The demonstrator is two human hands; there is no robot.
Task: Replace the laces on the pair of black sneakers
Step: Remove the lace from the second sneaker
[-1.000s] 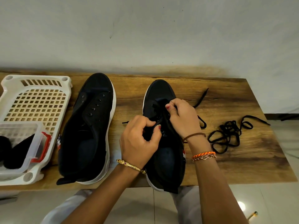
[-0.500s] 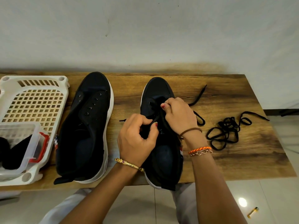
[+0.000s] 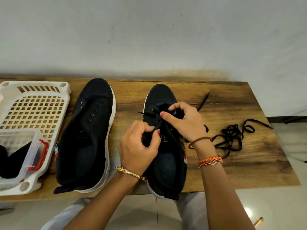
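While the black canvas sneaker with a white sole on the right of the brown wood-grain tabletop lies with its toe toward the wall and its heel over the near edge, both hands are held over its eyelet area. The left hand is curled, and a thin black lace is pinched between its thumb and fingertips just above the tongue. The right hand is bent over the upper eyelets, its forefinger stretched toward the left row; the other fingers are curled over the dark lace, though exactly what is gripped beneath them cannot be told. One lace tip is seen poking out to the left of the shoe, and another black end trails across the wood behind the right hand.

The second black white-soled sneaker is set to the left, unlaced, with its bare eyelets showing. A loose tangle of black lace is lying on the wood to the right, apart from both shoes. At the left edge a white perforated plastic basket is placed, with a clear plastic box with red clasps resting in it and something dark inside. A gold bracelet is worn on the left wrist, and a brown band and an orange braided one on the right.
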